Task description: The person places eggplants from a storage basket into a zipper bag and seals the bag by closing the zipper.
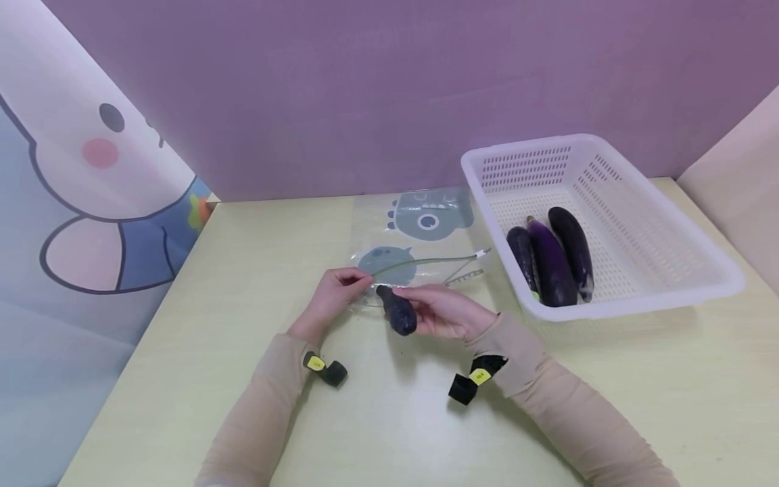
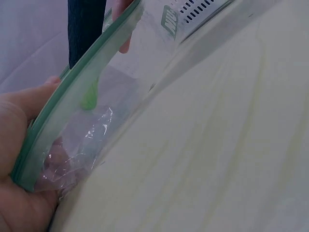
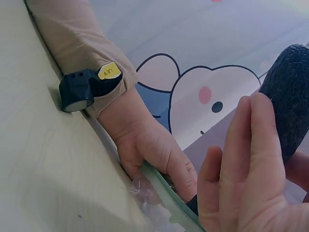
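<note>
My right hand (image 1: 443,310) grips a short, nearly black eggplant (image 1: 399,312) around its middle. The right wrist view shows the eggplant's wrinkled dark skin (image 3: 292,92) beside straight fingers (image 3: 265,140). A clear zip bag (image 1: 372,223) with blue-grey cartoon prints lies flat on the table beyond both hands. My left hand (image 1: 336,292) pinches one end of its green zip edge (image 1: 426,261). In the left wrist view, the green strip (image 2: 65,92) runs up from between thumb and fingers, and the eggplant's narrow end (image 2: 86,34) points down at the bag's mouth.
A white perforated basket (image 1: 657,284) stands at the right, close to the bag. Three eggplants lie in its near left part, including a purple one (image 1: 552,267). A purple wall (image 1: 365,101) rises behind the table (image 1: 231,284), and a cartoon-printed curtain (image 1: 91,237) hangs at the left.
</note>
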`<state>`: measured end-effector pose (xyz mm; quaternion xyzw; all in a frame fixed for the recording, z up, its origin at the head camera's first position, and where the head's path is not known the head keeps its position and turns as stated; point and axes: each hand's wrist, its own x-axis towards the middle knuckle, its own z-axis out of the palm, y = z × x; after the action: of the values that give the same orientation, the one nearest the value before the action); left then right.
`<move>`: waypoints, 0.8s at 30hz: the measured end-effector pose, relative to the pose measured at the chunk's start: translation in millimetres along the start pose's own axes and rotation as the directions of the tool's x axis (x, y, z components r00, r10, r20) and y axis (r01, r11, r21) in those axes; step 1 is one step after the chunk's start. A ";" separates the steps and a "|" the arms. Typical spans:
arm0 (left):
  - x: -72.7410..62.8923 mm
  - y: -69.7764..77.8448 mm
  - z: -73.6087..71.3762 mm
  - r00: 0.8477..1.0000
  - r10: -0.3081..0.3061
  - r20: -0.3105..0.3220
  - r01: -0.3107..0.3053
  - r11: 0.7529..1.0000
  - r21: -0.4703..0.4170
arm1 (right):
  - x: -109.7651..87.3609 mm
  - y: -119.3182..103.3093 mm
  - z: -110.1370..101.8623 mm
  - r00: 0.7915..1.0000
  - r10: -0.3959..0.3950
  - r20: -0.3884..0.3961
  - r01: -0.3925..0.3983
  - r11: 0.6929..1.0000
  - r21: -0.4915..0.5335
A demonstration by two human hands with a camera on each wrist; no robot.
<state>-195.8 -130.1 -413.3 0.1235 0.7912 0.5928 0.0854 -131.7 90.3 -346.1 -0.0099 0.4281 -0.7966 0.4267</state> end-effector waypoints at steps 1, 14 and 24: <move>-0.2 0.1 -0.2 1.000 0.013 0.002 -0.013 1.000 -0.006 | 0.9 0.5 -0.6 1.000 0.004 0.005 -0.004 1.000 0.015; -2.0 -0.1 -0.6 0.989 0.142 0.049 -0.135 0.984 -0.116 | 6.9 3.6 -8.6 0.994 0.021 0.106 -0.051 0.956 0.289; -4.3 -0.7 -1.4 0.979 0.185 0.085 -0.166 0.967 -0.193 | 9.4 2.6 -12.5 0.998 0.038 0.043 -0.051 0.925 0.377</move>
<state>-192.2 -132.9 -413.6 0.2147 0.7134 0.6617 0.0839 -140.7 91.6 -359.1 0.0684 0.2595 -0.8538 0.4460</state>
